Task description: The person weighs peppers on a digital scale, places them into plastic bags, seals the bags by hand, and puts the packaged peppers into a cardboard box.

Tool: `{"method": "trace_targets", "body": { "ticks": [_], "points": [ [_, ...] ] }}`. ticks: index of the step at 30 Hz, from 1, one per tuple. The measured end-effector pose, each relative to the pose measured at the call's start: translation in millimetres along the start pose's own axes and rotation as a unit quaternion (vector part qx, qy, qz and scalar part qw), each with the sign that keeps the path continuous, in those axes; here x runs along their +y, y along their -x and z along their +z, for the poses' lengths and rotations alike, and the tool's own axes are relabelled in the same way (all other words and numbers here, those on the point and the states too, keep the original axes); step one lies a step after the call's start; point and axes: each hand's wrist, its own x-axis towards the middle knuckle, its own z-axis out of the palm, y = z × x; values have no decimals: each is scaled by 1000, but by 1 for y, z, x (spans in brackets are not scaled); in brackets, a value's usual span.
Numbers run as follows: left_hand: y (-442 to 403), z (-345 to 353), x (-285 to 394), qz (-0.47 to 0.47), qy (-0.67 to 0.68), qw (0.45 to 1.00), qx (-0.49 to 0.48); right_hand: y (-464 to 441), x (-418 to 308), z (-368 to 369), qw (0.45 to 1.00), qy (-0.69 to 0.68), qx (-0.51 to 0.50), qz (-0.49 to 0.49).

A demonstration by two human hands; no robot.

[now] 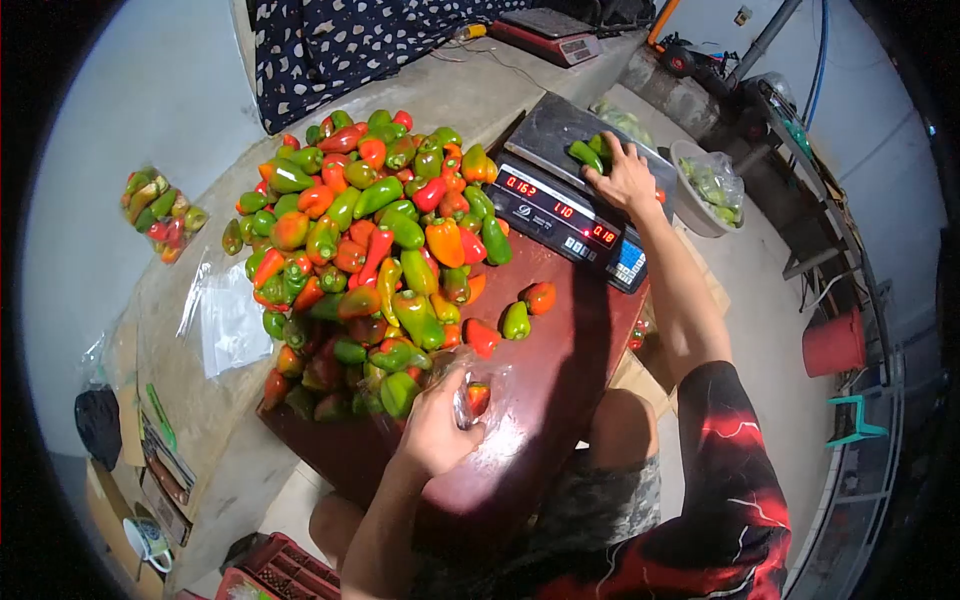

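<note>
My right hand (628, 180) is over the plate of a digital scale (558, 214), its fingers curled round a green pepper (592, 150); another may lie beneath the fingers. Red digits glow on the scale's display. Low in the middle, my left hand (440, 430) grips a clear plastic bag (497, 425) at the table edge. A red pepper (479, 399) shows at the bag, though I cannot tell whether it is inside. A large heap of green, red and orange peppers (380, 235) lies beside both hands. A green pepper (516, 321) and an orange one (540, 297) lie apart.
The heap spreads over a dark red table (560, 350) and a concrete ledge (440, 90). A filled bag of peppers (160, 213) stands left, near white plastic bags (232, 318). A second scale (545, 37) is at the back. Right stands a white tub (708, 190).
</note>
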Motion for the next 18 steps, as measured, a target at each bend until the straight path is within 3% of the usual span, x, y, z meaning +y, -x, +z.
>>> {"method": "trace_targets", "body": {
  "ticks": [13,18],
  "points": [
    [0,11,-23,70,-118,989,54,-29,4,-3,997,-26,17,-67],
    [0,4,-9,42,-55,997,15,-25,7,-2,994,-49,59,-80]
  ]
}}
